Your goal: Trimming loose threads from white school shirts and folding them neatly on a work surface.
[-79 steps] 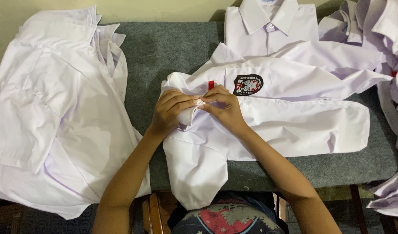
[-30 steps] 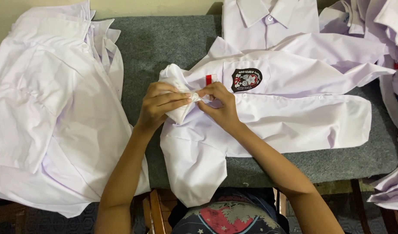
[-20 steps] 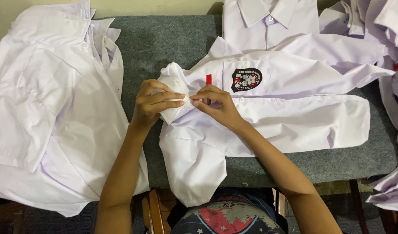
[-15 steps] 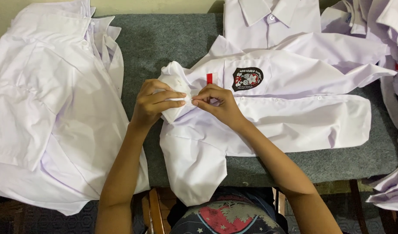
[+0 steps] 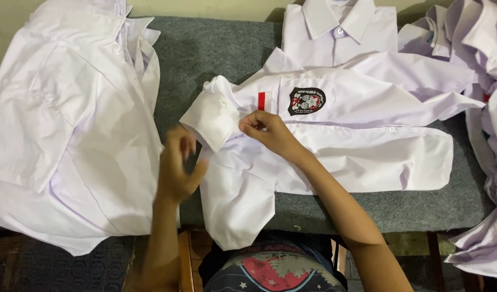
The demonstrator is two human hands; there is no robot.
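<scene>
A white short-sleeved shirt [image 5: 340, 146] lies spread on the grey table top [image 5: 216, 59], with a black badge [image 5: 306, 100] and a small red-and-white patch [image 5: 264, 100] on its chest. Its collar end [image 5: 213, 116] is folded over at the left. My right hand [image 5: 267, 131] pinches the shirt cloth just below the patch. My left hand [image 5: 178, 162] is off the shirt, blurred, fingers apart, over the table's near left between the shirt and the left pile.
A pile of white shirts [image 5: 64, 119] covers the table's left side. A folded white shirt [image 5: 340, 32] lies at the back. More white shirts [image 5: 475, 48] are heaped at the right edge. A wooden chair frame [image 5: 186, 265] shows below.
My left hand has let go of the collar end and drawn back toward me and to the left. My right hand stays pinched on the cloth.
</scene>
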